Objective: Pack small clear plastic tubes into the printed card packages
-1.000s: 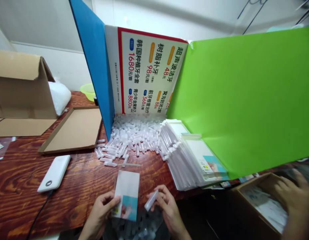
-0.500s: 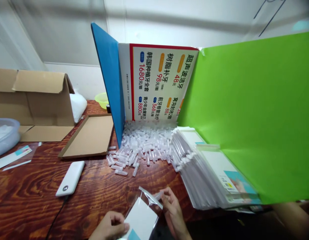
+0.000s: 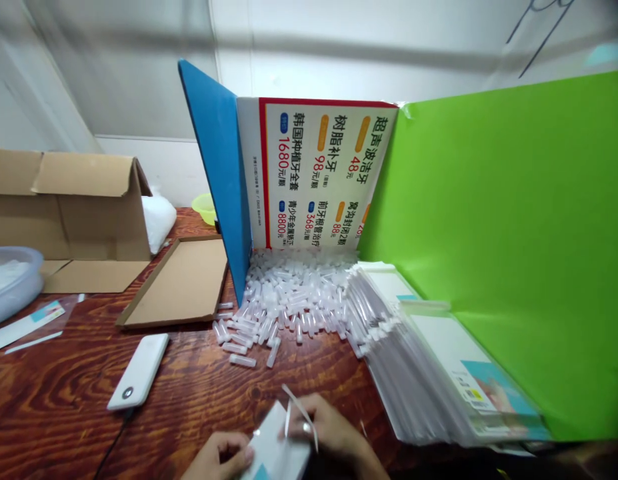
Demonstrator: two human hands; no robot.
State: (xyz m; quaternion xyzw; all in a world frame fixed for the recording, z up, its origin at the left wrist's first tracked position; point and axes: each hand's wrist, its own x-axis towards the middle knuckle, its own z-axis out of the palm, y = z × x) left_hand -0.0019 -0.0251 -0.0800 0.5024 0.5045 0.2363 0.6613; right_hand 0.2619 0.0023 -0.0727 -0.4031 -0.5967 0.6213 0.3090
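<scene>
My left hand (image 3: 221, 457), low in the middle, is closed on a clear plastic bag (image 3: 276, 443) with a white and teal card in it. The bag's white top strip (image 3: 303, 410) is bowed and its mouth gapes. My right hand (image 3: 323, 430) is at that mouth, fingers curled and partly behind the strip. A whitish glint shows between them, likely the small plastic tube it held before; blur hides most of it. Beyond the hands lies a heap of small clear plastic tubes (image 3: 289, 293). To the right stands a stack of filled bags (image 3: 413, 373).
A blue panel (image 3: 213, 160), a printed price board (image 3: 313, 173) and a green panel (image 3: 499, 253) wall in the heap. On the left are a shallow cardboard tray (image 3: 176, 283), a white power bank (image 3: 139, 373) with a cable, an open carton (image 3: 89, 213) and a plastic basin (image 3: 13, 283).
My right hand has moved left from the bag's edge to its mouth, taking the small plastic tube there. The strip has bowed open. My left hand keeps its hold; the view has tipped slightly.
</scene>
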